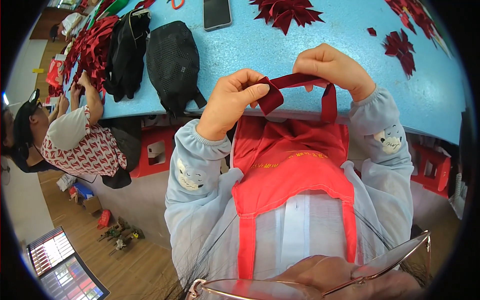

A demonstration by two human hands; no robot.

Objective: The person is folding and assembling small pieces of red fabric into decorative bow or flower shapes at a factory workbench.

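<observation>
A dark red velvet ribbon [296, 80] is stretched between my hands over the table's near edge. My left hand [231, 99] pinches it between thumb and fingers, where a short end folds over and hangs down. My right hand [336, 69] has its fingers curled round the other stretch, and the loose tail drops below that hand. Part of the ribbon is hidden behind my right fingers. Beneath both hands lies my red apron [295, 165].
On the blue table [235, 55] are a black mesh bag [173, 65], a black cloth bag [129, 55], a phone [217, 13] and piles of pointed red ribbon pieces [287, 12]. A co-worker [82, 135] sits at the left. Red stools [155, 150] stand under the table.
</observation>
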